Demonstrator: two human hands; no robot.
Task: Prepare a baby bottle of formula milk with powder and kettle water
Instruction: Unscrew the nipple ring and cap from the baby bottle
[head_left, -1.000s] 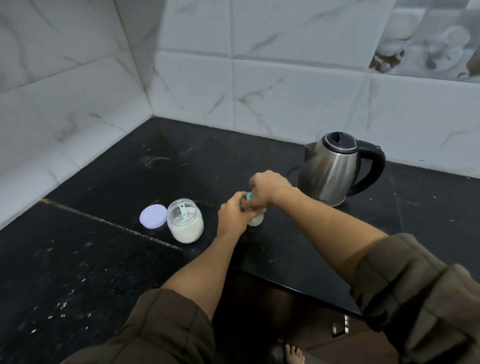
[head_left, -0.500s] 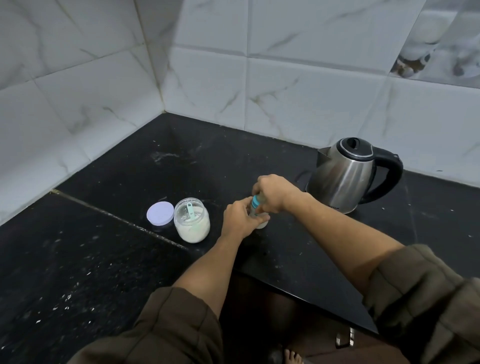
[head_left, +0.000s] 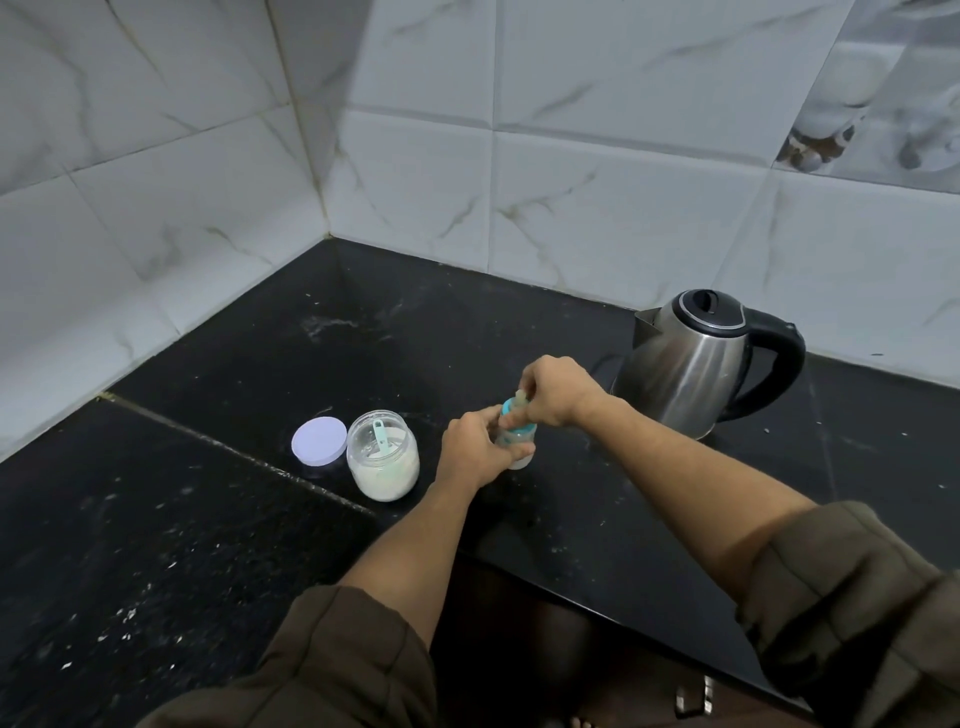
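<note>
While our left hand (head_left: 470, 447) wraps the small clear baby bottle (head_left: 515, 448) standing near the black stone bench's (head_left: 208, 545) front edge, our right hand's (head_left: 553, 391) fingers (head_left: 525, 387) pinch its teal-collared teat (head_left: 514, 410). Open bench lies behind, toward the corner. Right stands a steel kettle (head_left: 691, 364); left, an open glass jar (head_left: 383, 454) of white powder holding a teal scoop (head_left: 381, 439), beside its lilac lid (head_left: 319, 439).

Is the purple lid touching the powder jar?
Cannot tell. In the head view the purple lid and the powder jar meet edge to edge; no gap or contact shows plainly.
</note>
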